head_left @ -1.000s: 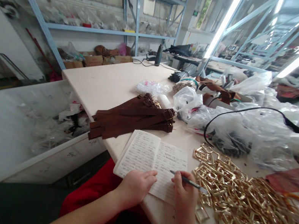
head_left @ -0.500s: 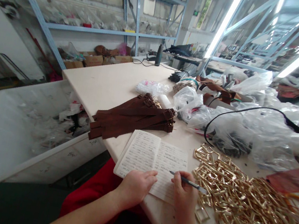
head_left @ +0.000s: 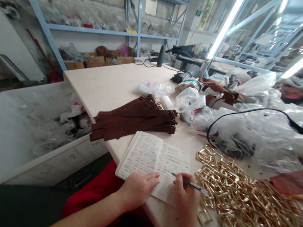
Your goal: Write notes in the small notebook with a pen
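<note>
- Your right hand point(head_left: 186, 196) grips the pen point(head_left: 194, 186) between thumb and fingers, its dark tip over the right page, pointing left; whether it touches the paper, you cannot tell from here
- Your left hand point(head_left: 138, 190) lies on the lower part of the notebook point(head_left: 142, 154), near the fold, its visible fingers together – you cannot tell whether the hidden ones curl around the edge
- The notebook lies open at the near edge of the table point(head_left: 99, 77), its lower left corner jutting past that edge; handwriting fills lines on the left page and the upper part of the right one, too small to read
- Just beyond the notebook you have a pile of brown straps point(head_left: 135, 121), their left ends sticking out past the table's edge
- To the right of your pen hand is a heap of gold frames point(head_left: 252, 209), loose and overlapping – the nearest ones sit just beside your wrist
- Behind that heap are clear bags point(head_left: 260, 129), with a black cord point(head_left: 245, 111) looping over them
- To your left, below the tabletop, stands a white bin point(head_left: 9, 135) with bags and scraps inside
- Farther back, blue shelves point(head_left: 95, 31) stand along the wall
</note>
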A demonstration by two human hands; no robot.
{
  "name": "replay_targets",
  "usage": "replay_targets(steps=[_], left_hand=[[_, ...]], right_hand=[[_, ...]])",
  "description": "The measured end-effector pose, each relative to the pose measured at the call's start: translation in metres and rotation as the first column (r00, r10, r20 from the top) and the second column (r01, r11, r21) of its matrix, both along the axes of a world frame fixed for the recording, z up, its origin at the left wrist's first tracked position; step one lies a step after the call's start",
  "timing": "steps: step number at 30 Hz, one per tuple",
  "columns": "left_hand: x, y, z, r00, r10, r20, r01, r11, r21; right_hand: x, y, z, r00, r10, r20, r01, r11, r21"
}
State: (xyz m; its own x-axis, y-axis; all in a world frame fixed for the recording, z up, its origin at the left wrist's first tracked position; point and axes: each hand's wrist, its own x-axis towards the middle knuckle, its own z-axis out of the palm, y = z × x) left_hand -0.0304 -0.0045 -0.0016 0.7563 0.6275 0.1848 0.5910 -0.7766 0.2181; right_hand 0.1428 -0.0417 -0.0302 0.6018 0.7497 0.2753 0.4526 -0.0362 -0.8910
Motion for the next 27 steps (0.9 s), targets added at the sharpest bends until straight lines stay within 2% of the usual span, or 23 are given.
replay_targets(steps=[7,27], left_hand=[[-0.0001,-0.0006,-0.0004,1.000,-0.007,0.013,0.007,1.000,-0.009],[-0.0020,0.0025,0.0008,1.000,-0.009,0.025,0.009,1.000,0.001]], right_hand=[[-0.0017,-0.0003,0.0026,1.000,-0.004,0.030,0.004,1.000,0.023],[-0.0027,0.0013,-0.0022,1.000,0.000,0.012,0.001,1.000,-0.030]])
